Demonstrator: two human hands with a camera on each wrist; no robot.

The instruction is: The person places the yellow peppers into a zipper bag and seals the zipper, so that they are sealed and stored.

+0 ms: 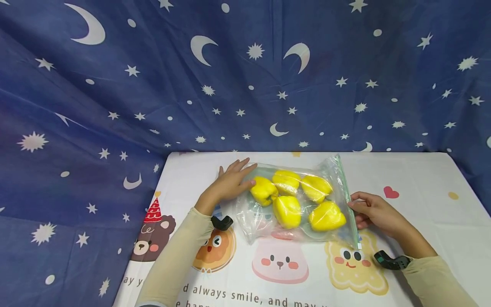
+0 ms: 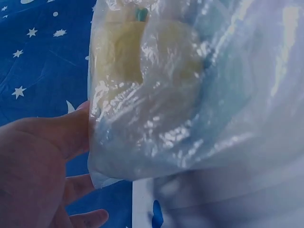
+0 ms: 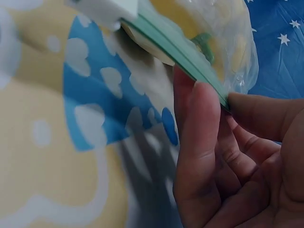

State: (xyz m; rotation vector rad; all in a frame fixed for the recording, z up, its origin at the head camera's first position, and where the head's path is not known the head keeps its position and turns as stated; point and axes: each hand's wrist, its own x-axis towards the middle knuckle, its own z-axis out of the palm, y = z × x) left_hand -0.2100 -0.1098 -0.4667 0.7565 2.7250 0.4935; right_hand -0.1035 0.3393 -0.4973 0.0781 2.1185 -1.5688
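A clear zip bag (image 1: 264, 232) holding several yellow bell peppers (image 1: 287, 212) lies across the table, its green zip strip (image 1: 344, 183) toward the right. At the strip's lower end is a white slider (image 1: 359, 246). My right hand (image 1: 379, 212) pinches the strip between thumb and fingers, as the right wrist view shows up close. Over the bag's upper left corner, my left hand (image 1: 230, 181) rests with fingers stretched out, its thumb beside the leftmost pepper. In the left wrist view, the plastic of the bag (image 2: 142, 128) hides part of that thumb.
Under the bag is a white tablecloth (image 1: 422, 179) printed with a bear, other cartoon figures and lettering. A dark blue curtain (image 1: 245, 76) with moons and stars hangs behind the table and along its left side. Dark bands (image 1: 391, 260) sit on both wrists.
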